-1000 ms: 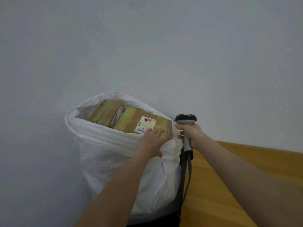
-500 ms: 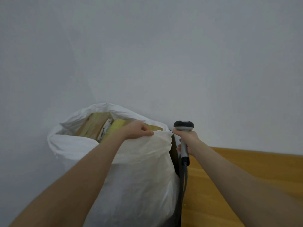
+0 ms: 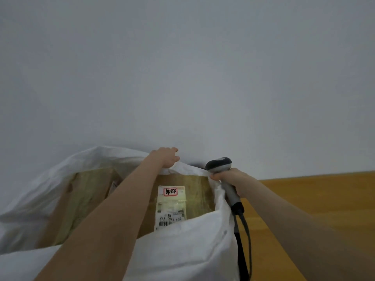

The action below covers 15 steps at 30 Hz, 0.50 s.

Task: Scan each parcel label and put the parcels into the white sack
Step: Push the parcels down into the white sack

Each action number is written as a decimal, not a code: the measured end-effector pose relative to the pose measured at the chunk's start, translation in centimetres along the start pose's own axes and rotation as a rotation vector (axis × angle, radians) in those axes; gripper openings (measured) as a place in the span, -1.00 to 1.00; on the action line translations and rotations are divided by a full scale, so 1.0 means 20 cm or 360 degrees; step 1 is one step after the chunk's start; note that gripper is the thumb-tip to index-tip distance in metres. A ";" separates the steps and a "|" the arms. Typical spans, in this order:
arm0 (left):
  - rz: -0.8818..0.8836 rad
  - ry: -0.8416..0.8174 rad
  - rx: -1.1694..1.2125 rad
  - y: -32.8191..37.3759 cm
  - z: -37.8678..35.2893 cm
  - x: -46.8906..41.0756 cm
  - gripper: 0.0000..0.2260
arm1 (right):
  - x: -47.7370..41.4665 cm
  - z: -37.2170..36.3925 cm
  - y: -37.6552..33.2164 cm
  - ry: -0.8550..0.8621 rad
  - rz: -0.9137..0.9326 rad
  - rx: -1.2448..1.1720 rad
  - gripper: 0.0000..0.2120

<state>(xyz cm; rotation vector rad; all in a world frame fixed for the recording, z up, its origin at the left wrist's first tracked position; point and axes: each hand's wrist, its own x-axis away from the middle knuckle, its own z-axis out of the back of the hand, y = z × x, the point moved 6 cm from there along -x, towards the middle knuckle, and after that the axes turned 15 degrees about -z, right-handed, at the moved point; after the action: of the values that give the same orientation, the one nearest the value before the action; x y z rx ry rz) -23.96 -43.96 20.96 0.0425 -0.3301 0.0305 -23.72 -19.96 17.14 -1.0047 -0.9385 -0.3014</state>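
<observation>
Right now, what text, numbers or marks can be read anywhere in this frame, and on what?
"172", upside down, beside two unsure groups: white label on the cardboard parcel in the white sack.
Red-framed stamp on that label: characters too blurred.
Barcode, small print: unreadable.
Scanner: no text seen.

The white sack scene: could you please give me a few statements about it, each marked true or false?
1. The right hand grips the scanner. True.
2. The left hand holds the white sack by its far rim. True.
3. The labelled parcel is in the left hand. False: it lies inside the sack.
4. The scanner is cordless. False: a dark cable hangs from its handle.
</observation>
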 end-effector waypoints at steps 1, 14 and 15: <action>-0.0003 -0.0057 -0.0115 -0.04 -0.03 -0.04 -0.54 | -0.01 -0.01 -0.01 0.0028 -0.0034 0.0043 -0.65; -0.0001 0.0473 0.0008 -0.21 0.42 -0.01 -0.74 | 0.15 0.14 -0.31 0.0339 0.0245 -0.0348 -0.79; -0.0004 0.0573 -0.0015 -0.21 0.49 0.03 -0.75 | 0.18 0.15 -0.34 0.0354 0.0307 -0.0383 -0.81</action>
<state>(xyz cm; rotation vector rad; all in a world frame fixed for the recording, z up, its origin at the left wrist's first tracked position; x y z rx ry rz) -26.50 -48.69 30.29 0.0274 0.0297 0.0333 -27.29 -20.40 24.59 -1.2454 -0.6080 -0.3612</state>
